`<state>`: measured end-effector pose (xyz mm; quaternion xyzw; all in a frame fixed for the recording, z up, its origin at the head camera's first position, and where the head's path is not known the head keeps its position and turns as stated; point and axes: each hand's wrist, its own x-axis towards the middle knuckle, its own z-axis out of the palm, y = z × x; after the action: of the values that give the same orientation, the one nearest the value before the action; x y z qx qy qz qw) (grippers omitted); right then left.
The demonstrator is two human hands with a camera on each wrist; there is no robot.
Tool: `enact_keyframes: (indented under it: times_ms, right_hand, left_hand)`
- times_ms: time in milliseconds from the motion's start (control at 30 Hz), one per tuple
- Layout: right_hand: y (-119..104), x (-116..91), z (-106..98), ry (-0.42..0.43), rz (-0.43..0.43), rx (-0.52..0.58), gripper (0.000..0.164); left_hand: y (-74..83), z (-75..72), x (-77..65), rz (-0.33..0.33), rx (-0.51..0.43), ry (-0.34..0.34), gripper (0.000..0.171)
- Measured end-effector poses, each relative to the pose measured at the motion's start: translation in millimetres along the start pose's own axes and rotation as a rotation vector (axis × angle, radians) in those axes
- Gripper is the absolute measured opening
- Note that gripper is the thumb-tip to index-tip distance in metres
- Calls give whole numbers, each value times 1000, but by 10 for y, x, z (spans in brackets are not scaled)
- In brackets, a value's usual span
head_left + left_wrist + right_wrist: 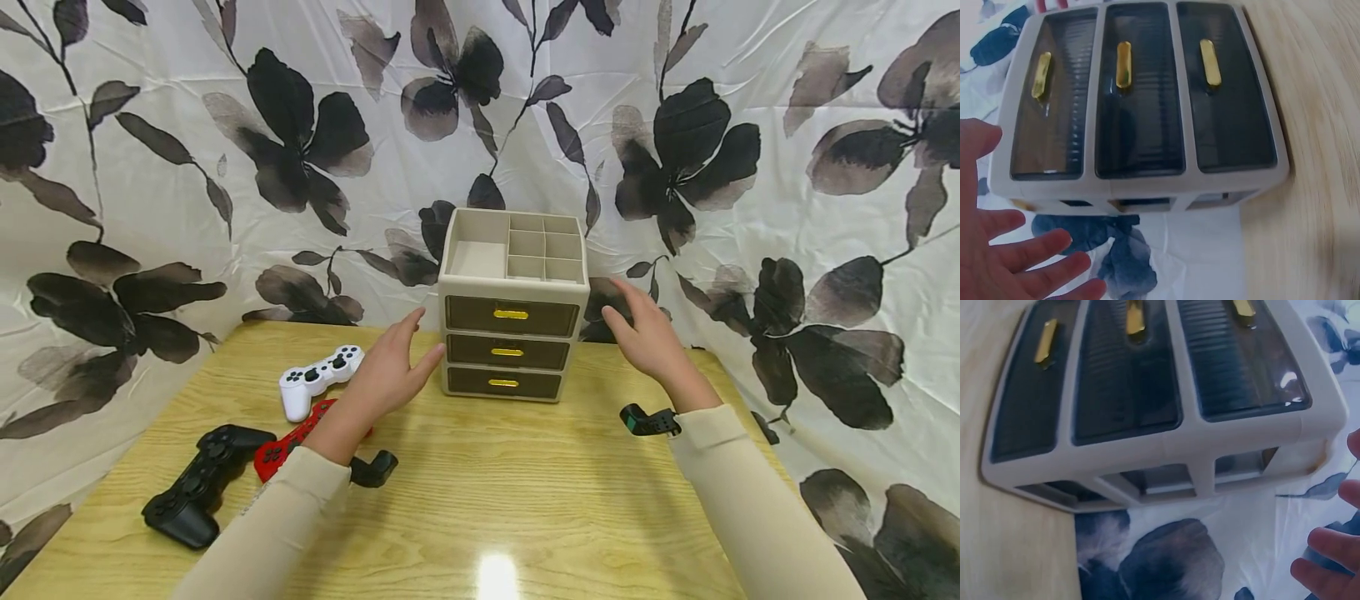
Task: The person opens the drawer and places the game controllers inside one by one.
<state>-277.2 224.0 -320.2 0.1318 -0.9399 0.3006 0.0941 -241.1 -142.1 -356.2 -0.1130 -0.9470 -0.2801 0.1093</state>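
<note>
A cream desktop organizer point(512, 287) stands upright at the back of the table, with three dark drawers and gold handles, all pushed in. Its top has one large compartment and several small ones, with nothing in them. My left hand point(386, 367) is held beside its left side, fingers spread and apart from it. On the other side my right hand point(648, 337) hovers with fingers extended, a gap between it and the organizer. Both wrist views show the drawer fronts point(1141, 94) close by, with loose fingers point(1335, 547) at the edge holding nothing.
Left on the wooden table point(480, 483) lie three game controllers: a white one point(321, 375), a red one point(273, 454) partly hidden under my left forearm, and a black one point(202, 483). A floral cloth point(540, 150) hangs right behind the organizer.
</note>
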Motion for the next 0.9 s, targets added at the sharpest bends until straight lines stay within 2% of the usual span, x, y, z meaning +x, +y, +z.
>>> enact_keyframes:
  times_ms: [200, 500, 700, 900]
  right_hand:
    - [-103, 88, -12, 9, -6, 4, 59]
    - [-185, 214, 2, 15, 3, 51, 60]
    - [-203, 319, 12, 11, 7, 138, 58]
    - [-220, 398, 19, -19, 31, 257, 58]
  left_hand:
    - [65, 30, 15, 9, -89, 61, 67]
    - [168, 91, 55, -9, -260, 74, 58]
    - [225, 138, 70, -35, -383, 78, 53]
    - [259, 189, 112, -76, -466, 58, 50]
